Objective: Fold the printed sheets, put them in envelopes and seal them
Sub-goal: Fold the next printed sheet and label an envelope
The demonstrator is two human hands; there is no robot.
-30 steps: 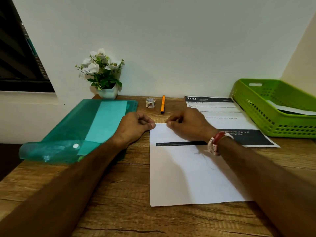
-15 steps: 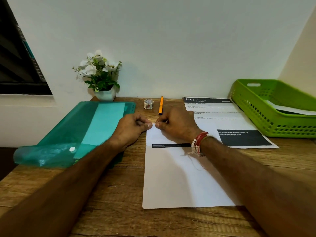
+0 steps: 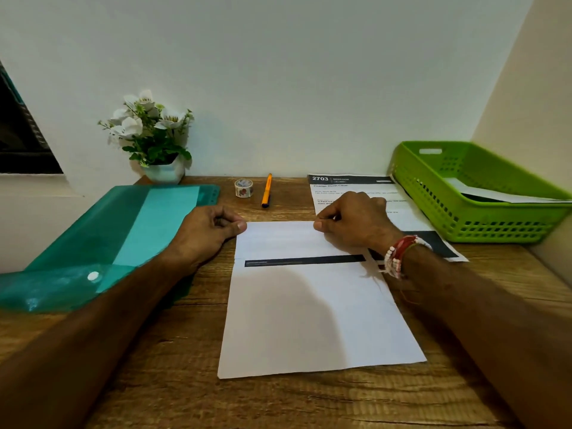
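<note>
Starting far left with a teal folder (image 3: 123,236), flat on the wooden table (image 3: 185,397), white snap button showing at its near end. Behind it, against the wall, a flower pot (image 3: 162,173) with white blooms. Next up, the left hand (image 3: 210,230): fingers curled in, thumb tip pressed on the far-left corner of the folded sheet (image 3: 309,320). Further back, between the 2 hands, a tape roll (image 3: 244,187) and just beside it an orange pen (image 3: 266,191). Centre of the table, that folded sheet, top portion turned over toward the near side, dark printed band just below the flap. Then the right hand (image 3: 353,224), curled too, thumb and forefinger pinching the far folded edge, with a beaded bracelet (image 3: 399,255) at the wrist. Under and behind that hand, 1 more printed sheet (image 3: 349,181), headed 2703. Far right, a green basket (image 3: 464,224), white paper (image 3: 495,195) inside.
</note>
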